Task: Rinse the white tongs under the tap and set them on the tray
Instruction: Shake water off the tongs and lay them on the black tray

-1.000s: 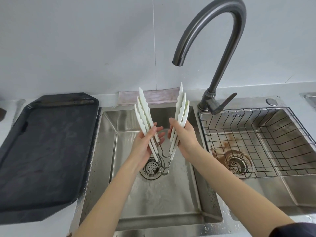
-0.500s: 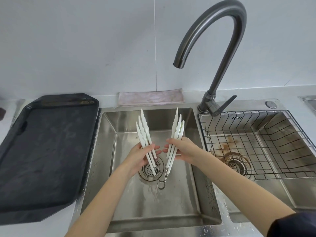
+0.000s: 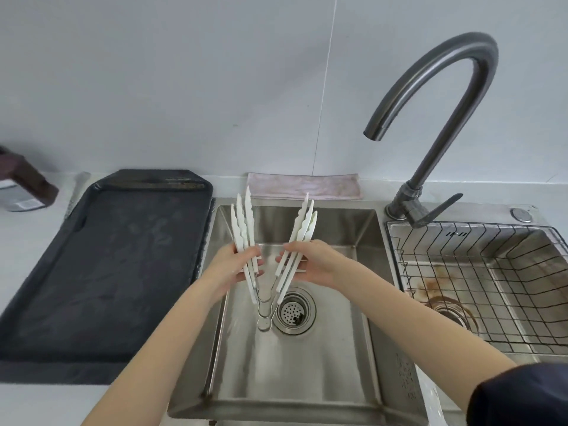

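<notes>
Tongs: white tongs (image 3: 246, 238) spread in a V over the left sink basin (image 3: 307, 364), prongs up, wire hinge down beside the drain (image 3: 295, 313).
Left hand (image 3: 233, 269): fingers grip the left prongs.
Right hand (image 3: 313, 262): fingers grip the right prongs.
Tray: black tray (image 3: 101, 272) lies left of the basin.
Tap (image 3: 442, 124): spout up right.

Tray (image 3: 101, 272) left of sink (image 3: 307, 379); tap (image 3: 436, 118) behind; rack (image 3: 491, 287) right.

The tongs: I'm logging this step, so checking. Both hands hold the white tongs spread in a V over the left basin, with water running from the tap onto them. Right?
Not quite. In the head view the tap runs no water. The rest stands: the left hand and right hand hold the white tongs spread in a V over the left basin.
</notes>
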